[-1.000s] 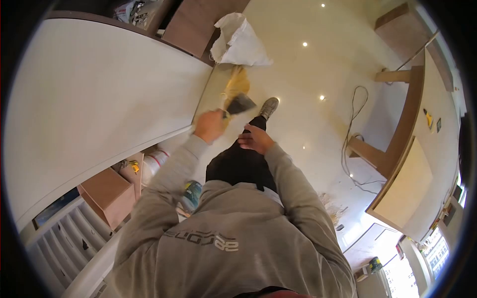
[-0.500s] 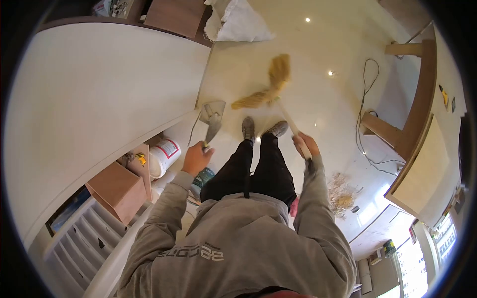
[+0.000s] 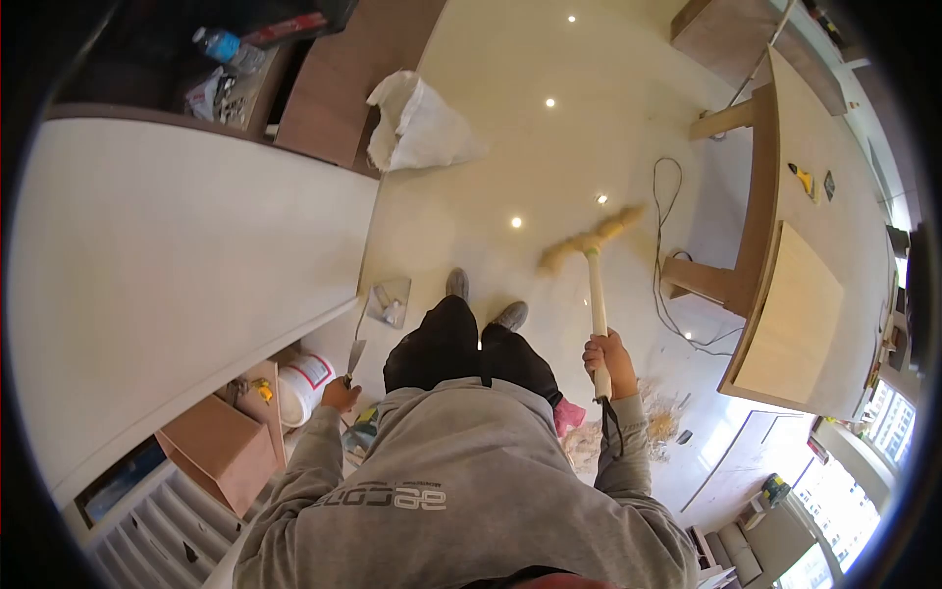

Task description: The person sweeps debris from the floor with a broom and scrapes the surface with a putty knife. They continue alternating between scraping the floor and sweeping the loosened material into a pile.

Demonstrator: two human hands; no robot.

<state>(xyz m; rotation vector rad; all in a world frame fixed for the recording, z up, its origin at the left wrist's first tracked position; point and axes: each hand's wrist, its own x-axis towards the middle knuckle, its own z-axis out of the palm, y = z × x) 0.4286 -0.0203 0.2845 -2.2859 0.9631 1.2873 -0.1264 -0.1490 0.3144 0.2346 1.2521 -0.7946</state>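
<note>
My left hand (image 3: 340,395) is closed on the dark handle of a small trowel (image 3: 357,353), its metal blade pointing away from me. It is low beside a white bucket (image 3: 302,391) with a red-edged label. My right hand (image 3: 610,359) wraps round the pale, thick handle of a broom (image 3: 596,285). The broom's yellow head (image 3: 589,242) is spread crosswise, blurred, over the glossy floor ahead of my feet. A black strap (image 3: 610,427) hangs from the handle's near end. Near my left foot lies a flat square piece (image 3: 390,301) with pale bits on it.
A white sack (image 3: 422,128) stands against a brown cabinet (image 3: 343,69). At right is a wooden worktable (image 3: 800,245) with a yellow-handled tool (image 3: 804,181); a cable (image 3: 659,226) loops beside its legs. Shavings (image 3: 664,412) lie behind my right hand. A white panel (image 3: 196,226) runs along the left.
The broom head has swung to the right, and its handle now points nearly straight ahead. My left hand has drawn back and lower with the trowel. The view has shifted forward.
</note>
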